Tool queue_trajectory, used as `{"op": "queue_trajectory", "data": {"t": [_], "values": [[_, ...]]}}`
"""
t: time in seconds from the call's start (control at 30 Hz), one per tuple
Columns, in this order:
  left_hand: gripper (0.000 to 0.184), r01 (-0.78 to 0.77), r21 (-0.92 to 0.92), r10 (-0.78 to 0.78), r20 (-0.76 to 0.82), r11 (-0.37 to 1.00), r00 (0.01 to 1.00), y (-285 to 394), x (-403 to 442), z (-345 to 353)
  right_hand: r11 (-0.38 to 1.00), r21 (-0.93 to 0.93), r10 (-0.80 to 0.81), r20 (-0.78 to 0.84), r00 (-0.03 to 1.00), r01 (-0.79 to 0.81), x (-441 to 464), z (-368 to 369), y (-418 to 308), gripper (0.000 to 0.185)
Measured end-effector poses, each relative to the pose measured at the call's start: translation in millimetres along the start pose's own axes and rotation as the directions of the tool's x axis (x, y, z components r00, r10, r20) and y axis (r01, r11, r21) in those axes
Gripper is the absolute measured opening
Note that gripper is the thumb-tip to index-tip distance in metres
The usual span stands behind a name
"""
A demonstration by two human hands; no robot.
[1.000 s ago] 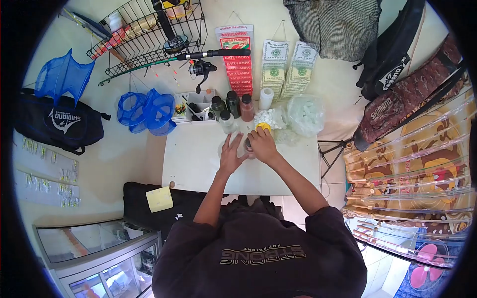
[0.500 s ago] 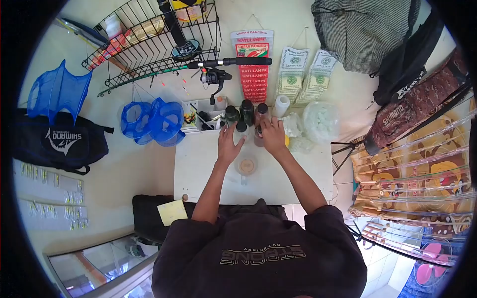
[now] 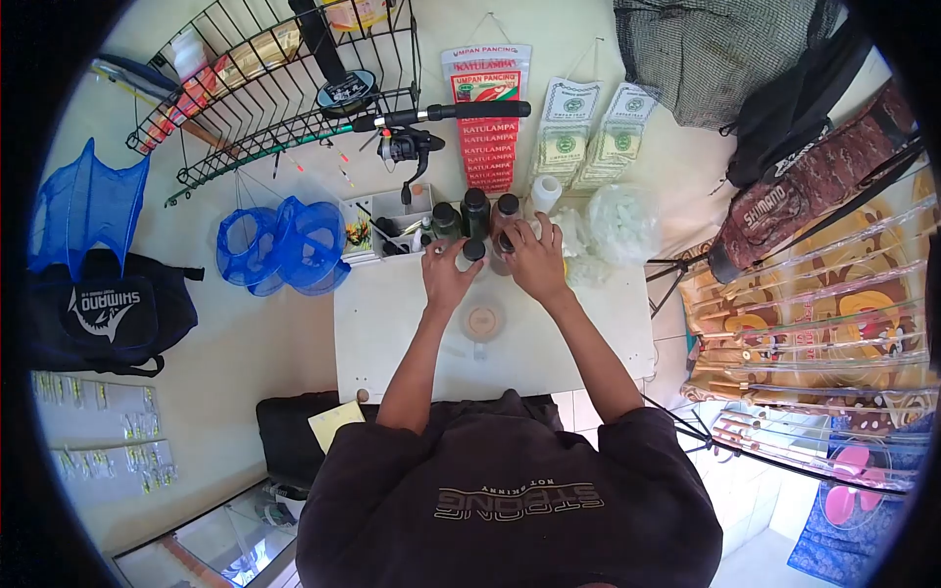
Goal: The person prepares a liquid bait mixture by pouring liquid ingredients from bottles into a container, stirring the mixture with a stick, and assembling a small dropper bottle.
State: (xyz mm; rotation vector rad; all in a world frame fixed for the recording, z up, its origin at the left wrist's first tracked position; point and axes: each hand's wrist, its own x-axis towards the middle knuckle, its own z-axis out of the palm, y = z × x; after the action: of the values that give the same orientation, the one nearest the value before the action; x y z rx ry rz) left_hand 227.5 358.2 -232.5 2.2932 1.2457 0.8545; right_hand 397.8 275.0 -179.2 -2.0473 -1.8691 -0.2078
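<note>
My left hand [image 3: 450,278] has its thumb and fingers curled round a small bottle with a black cap [image 3: 474,249], low on its sides. My right hand [image 3: 535,263] is closed from above over another dark-capped bottle [image 3: 505,241], mostly covered by the fingers. Just behind them stand a green-tinted bottle [image 3: 446,220], a taller dark bottle [image 3: 475,211] and a brownish bottle with a dark cap [image 3: 507,208]. Nearer to me on the white table [image 3: 412,338] is a clear round container with a tan disc [image 3: 481,322].
A white bottle [image 3: 545,192] and clear plastic bags [image 3: 623,223] stand right of the bottles. Left of them is a white divided tray [image 3: 387,220]. A fishing rod and reel [image 3: 407,145] hang above with a wire rack [image 3: 284,83]. Blue nets [image 3: 284,245] hang at left.
My left thumb and fingers have closed in on the small black-capped bottle. My right hand stays over its bottle with the fingers shifted slightly. The whole view has tilted a little.
</note>
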Motion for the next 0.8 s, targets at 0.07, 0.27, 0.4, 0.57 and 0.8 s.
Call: {"op": "queue_trajectory", "data": {"t": [0.07, 0.27, 0.4, 0.57, 0.8], "values": [[0.052, -0.002, 0.002, 0.002, -0.002, 1.000, 1.000, 3.8, -4.3, 2.0, 1.000, 0.007, -0.014, -0.021, 1.000, 0.014, -4.1, -4.7, -1.5, 0.054], [0.050, -0.005, 0.009, 0.004, 0.039, 1.000, 0.999, 24.3, -21.4, 0.1, 0.998, 0.039, -0.045, -0.061, 0.997, 0.047, -20.1, -12.3, -0.8, 0.050], [0.048, 0.003, -0.003, -0.003, 0.062, 1.000, 0.998, 39.7, -31.9, 1.0, 0.993, 0.076, -0.086, -0.055, 0.995, 0.090, -32.1, -16.0, 1.9, 0.049], [0.046, 0.009, 0.008, -0.010, 0.085, 1.000, 0.996, 55.4, -40.5, 10.9, 0.987, 0.113, -0.114, -0.041, 0.993, 0.118, -43.9, -19.0, 5.9, 0.049], [0.044, -0.031, 0.019, 0.029, 0.123, 0.999, 0.992, 61.2, -55.6, 25.6, 0.972, 0.191, -0.143, 0.022, 0.989, 0.136, -61.9, -31.0, 12.6, 0.039]]}}
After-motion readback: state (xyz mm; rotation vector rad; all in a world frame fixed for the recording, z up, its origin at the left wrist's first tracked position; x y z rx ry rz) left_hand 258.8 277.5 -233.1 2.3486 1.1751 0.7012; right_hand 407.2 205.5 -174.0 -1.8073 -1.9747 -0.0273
